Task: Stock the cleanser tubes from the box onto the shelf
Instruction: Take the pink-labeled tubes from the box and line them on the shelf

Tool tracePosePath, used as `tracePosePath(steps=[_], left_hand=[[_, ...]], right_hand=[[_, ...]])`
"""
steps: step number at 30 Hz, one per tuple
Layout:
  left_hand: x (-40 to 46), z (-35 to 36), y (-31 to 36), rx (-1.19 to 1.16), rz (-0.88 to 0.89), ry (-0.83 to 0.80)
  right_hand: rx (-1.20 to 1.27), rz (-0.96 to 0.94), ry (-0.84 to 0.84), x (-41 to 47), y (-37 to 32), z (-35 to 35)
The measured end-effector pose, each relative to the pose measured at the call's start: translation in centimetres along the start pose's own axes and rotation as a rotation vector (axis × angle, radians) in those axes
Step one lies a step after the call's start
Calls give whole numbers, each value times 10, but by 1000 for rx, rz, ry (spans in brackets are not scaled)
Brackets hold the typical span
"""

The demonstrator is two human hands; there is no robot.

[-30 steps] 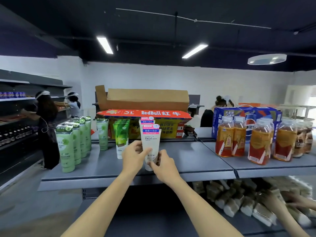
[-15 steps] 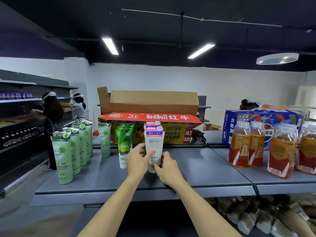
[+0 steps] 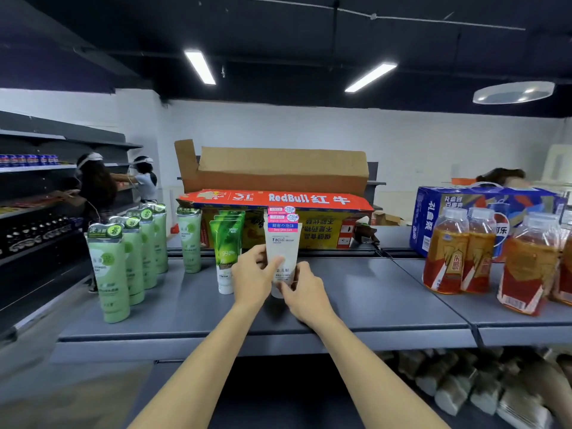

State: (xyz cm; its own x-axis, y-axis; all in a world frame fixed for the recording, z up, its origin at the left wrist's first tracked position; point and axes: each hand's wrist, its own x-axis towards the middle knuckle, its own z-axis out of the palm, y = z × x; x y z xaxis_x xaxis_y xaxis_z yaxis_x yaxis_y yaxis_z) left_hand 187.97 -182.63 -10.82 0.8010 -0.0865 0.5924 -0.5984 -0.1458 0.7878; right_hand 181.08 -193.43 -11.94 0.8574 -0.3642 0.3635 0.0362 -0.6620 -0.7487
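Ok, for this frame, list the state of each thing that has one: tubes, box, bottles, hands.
White cleanser tube: upright on shelf, held.
Left hand: grips the tube.
Right hand: pinches the tube's base.
Pale green tubes: upright, in a row.
Leaf-print tubes: upright, stacked in file.
Cardboard box: open, flap raised.
Tea bottles: upright, capped.

Single head cam, faces fwd/slightly down, close over shelf (image 3: 356, 308).
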Motion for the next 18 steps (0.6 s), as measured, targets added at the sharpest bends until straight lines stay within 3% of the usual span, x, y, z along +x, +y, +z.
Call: tracePosePath(steps=[18], left_hand=[[-1,1,5,82,-3,27]], right_hand=[[-23,20,2,3,0,2]])
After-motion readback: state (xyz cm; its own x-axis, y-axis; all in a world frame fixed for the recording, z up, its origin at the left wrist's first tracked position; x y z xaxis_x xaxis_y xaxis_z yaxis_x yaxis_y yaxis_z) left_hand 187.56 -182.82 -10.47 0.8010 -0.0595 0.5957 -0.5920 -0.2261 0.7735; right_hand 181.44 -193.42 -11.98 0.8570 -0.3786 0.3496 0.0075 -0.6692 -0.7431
